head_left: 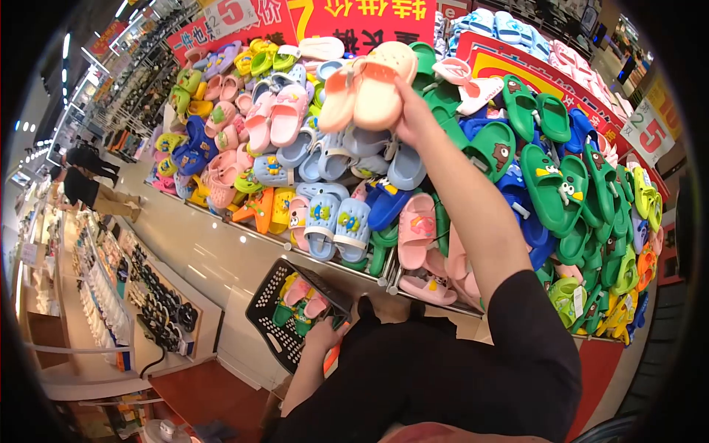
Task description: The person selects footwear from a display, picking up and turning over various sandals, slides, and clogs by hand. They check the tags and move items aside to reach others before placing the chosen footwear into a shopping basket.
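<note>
My right hand (410,111) is stretched out over the display and grips a pair of peach slippers (380,85) by their right side. The pair is held up above heaped light blue clogs (321,221) and pink slippers (277,114). Low down by my body, my left hand (325,336) is closed on the near edge of a black shopping basket (266,306); its exact hold is partly hidden. Inside the basket lie pink slippers (306,297) and green ones (283,316). An orange strip (331,359) shows beside my left hand.
Green slippers (546,184) with cartoon figures pile up on the right. Red price signs (362,26) stand behind the heap. A metal rail (332,264) edges the display. To the left, a shelf with black sandals (170,310) flanks the aisle, where a person (85,188) stands farther off.
</note>
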Action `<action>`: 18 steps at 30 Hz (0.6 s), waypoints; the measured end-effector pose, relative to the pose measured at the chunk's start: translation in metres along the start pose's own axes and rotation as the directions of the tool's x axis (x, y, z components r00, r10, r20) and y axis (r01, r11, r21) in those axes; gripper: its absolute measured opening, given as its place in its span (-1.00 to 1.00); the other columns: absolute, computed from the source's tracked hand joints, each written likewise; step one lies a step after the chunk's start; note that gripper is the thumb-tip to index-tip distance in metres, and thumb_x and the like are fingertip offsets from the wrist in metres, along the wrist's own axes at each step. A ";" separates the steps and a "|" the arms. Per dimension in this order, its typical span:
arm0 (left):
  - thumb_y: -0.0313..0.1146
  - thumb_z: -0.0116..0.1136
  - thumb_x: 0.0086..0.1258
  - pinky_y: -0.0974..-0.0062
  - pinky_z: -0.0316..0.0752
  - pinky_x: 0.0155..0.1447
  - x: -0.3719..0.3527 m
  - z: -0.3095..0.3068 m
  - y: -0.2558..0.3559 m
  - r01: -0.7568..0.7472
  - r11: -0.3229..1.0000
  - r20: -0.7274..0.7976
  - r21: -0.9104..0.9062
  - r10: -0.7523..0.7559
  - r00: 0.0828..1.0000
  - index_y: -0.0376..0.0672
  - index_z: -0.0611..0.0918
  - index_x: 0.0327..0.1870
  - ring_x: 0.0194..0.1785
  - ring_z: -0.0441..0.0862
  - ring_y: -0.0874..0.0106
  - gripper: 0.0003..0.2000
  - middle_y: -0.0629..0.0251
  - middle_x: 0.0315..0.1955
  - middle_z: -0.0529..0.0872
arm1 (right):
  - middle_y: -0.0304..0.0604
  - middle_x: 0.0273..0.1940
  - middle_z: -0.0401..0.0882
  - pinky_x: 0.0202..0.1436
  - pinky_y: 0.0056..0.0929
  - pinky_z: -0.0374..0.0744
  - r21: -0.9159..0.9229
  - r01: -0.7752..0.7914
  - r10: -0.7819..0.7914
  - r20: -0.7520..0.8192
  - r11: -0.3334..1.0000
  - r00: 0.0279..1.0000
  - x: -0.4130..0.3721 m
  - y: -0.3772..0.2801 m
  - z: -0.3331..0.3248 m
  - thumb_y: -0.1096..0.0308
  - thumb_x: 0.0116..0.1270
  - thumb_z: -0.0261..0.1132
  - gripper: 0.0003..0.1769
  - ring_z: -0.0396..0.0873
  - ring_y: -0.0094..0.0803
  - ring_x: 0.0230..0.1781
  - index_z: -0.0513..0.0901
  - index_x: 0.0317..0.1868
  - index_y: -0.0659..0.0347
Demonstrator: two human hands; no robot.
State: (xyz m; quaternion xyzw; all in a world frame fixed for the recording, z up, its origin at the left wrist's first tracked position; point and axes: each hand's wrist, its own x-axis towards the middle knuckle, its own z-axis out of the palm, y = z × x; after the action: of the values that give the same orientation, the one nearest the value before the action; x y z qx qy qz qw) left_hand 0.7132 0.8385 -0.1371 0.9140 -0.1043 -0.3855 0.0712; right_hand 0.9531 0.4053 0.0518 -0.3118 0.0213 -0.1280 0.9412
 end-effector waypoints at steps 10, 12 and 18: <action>0.06 0.11 0.33 0.19 0.52 0.13 0.086 0.085 -0.158 0.053 0.924 -0.051 -0.379 -0.078 0.996 -0.34 0.65 0.00 0.03 0.65 -0.02 -0.45 -0.18 -0.09 0.69 | 0.08 0.35 0.30 0.35 -0.19 0.41 -0.777 0.319 -0.453 0.048 0.543 0.890 -0.101 0.088 -0.012 0.48 0.36 0.21 -0.43 0.38 -0.11 0.33 0.27 0.34 0.35; -0.01 0.12 0.31 0.15 0.53 0.07 0.095 0.092 -0.178 0.224 0.872 0.118 -0.436 -0.191 0.974 -0.40 0.68 -0.15 -0.04 0.67 -0.06 -0.50 -0.22 -0.20 0.70 | 0.11 0.36 0.31 0.33 -0.11 0.42 -0.784 0.332 -0.403 0.114 0.525 0.908 -0.138 0.114 -0.012 0.54 0.37 0.15 -0.46 0.38 -0.04 0.34 0.28 0.34 0.34; -0.11 0.16 0.24 0.16 0.52 0.08 0.120 0.178 -0.235 0.507 0.587 0.223 -0.631 -0.489 0.843 -0.42 0.66 -0.15 -0.03 0.67 -0.03 -0.56 -0.19 -0.20 0.71 | 0.10 0.31 0.35 0.19 -0.28 0.50 -0.937 0.258 -0.184 0.218 0.236 0.958 -0.205 0.162 -0.029 0.62 0.33 0.10 -0.48 0.52 -0.16 0.16 0.30 0.31 0.39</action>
State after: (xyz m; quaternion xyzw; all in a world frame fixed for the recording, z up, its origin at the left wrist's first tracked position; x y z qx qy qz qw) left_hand 0.6992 1.0274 -0.3927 0.8129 0.3001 -0.4121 0.2817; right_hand 0.7887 0.5657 -0.0758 -0.8185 0.0207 -0.2105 0.5342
